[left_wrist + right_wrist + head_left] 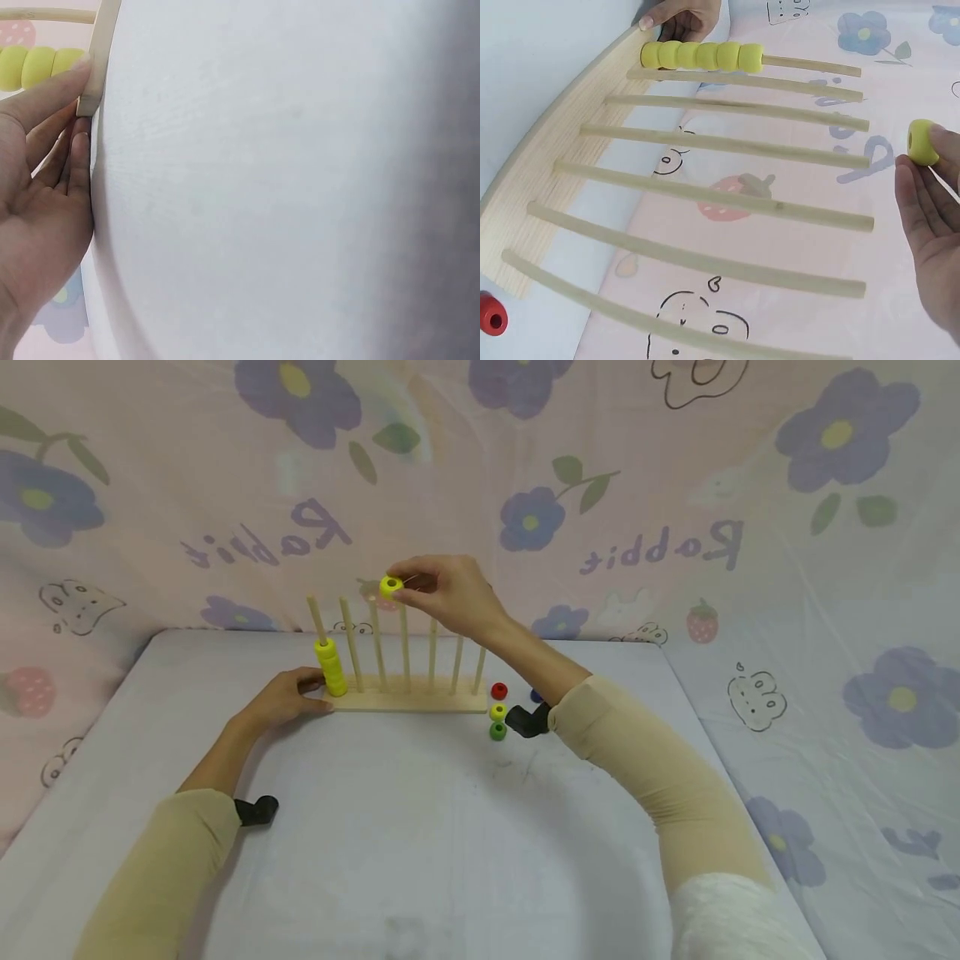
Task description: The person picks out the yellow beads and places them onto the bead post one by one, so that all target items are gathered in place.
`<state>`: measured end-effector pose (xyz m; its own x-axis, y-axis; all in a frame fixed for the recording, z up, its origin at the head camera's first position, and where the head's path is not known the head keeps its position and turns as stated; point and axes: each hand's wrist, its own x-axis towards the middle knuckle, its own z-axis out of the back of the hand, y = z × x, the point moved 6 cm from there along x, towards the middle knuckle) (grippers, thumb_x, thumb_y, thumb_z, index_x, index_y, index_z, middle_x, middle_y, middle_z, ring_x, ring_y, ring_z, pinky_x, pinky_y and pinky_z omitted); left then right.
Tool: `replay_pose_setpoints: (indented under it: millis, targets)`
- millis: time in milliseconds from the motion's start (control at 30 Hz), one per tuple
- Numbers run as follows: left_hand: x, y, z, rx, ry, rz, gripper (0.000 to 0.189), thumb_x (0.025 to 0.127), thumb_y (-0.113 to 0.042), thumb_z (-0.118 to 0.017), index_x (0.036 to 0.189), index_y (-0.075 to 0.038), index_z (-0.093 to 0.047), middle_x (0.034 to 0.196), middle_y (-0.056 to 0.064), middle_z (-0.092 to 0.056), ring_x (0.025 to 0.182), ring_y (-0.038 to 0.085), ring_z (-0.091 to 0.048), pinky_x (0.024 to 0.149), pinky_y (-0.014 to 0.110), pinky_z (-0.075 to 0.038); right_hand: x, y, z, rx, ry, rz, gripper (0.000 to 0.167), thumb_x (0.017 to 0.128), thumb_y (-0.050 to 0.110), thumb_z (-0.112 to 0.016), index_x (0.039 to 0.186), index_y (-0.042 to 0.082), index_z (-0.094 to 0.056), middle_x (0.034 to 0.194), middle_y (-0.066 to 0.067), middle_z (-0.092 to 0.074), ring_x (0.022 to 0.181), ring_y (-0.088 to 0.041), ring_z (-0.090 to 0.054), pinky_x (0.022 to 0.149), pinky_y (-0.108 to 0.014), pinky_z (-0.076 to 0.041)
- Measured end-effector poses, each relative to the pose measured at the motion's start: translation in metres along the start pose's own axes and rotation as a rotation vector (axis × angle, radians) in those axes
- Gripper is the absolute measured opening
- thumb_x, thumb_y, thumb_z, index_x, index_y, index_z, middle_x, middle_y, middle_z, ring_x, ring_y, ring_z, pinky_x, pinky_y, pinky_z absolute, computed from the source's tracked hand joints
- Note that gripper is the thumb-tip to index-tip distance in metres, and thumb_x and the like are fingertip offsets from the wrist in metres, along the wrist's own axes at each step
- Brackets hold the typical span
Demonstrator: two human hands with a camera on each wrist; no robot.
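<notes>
My right hand (457, 596) pinches a yellow bead (921, 142) between thumb and fingers, raised near the tops of the wooden pegs. A wooden peg rack (412, 702) stands on the table, with several upright pegs along its base. Several yellow beads (331, 667) are stacked on its leftmost peg; the other pegs carry none. My left hand (276, 702) grips the left end of the base, its thumb (64, 86) beside the lowest yellow bead and the other fingers around the end.
Right of the rack lie a red bead (498, 691), a loose yellow bead (498, 712) and a green bead (498, 732). A blue bead (536, 696) is partly hidden behind the right wrist's black mount (528, 721). A patterned curtain (450, 477) hangs behind the table.
</notes>
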<state>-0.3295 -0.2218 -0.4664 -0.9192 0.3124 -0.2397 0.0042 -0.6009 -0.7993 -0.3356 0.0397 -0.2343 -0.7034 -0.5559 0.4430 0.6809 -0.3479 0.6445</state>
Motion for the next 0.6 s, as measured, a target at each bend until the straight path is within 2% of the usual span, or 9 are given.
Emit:
replay_pose_setpoints:
  millis: [300,600]
  targets:
    - [0.001,0.002,0.000,-0.002,-0.008,-0.009,0.076,0.088,-0.015,-0.077,0.147,0.008,-0.036,0.151,0.027,-0.039,0.139,0.042,-0.038,0.118,0.052,-0.028,0.020,0.003,-0.014,0.012,0.019,-0.032,0.029,0.089,0.011,-0.075,0.117,0.003,-0.072,0.113,-0.006,-0.073,0.091,-0.006,-0.071,0.082,-0.016,-0.056]
    - [0.001,0.005,0.000,-0.012,-0.009,-0.015,0.076,0.088,-0.017,-0.077,0.147,0.007,-0.037,0.150,0.027,-0.040,0.139,0.042,-0.038,0.118,0.053,-0.028,0.038,0.006,-0.037,0.101,0.051,-0.104,0.031,0.089,0.011,-0.075,0.119,0.003,-0.071,0.110,-0.004,-0.074,0.090,-0.004,-0.070,0.082,-0.017,-0.055]
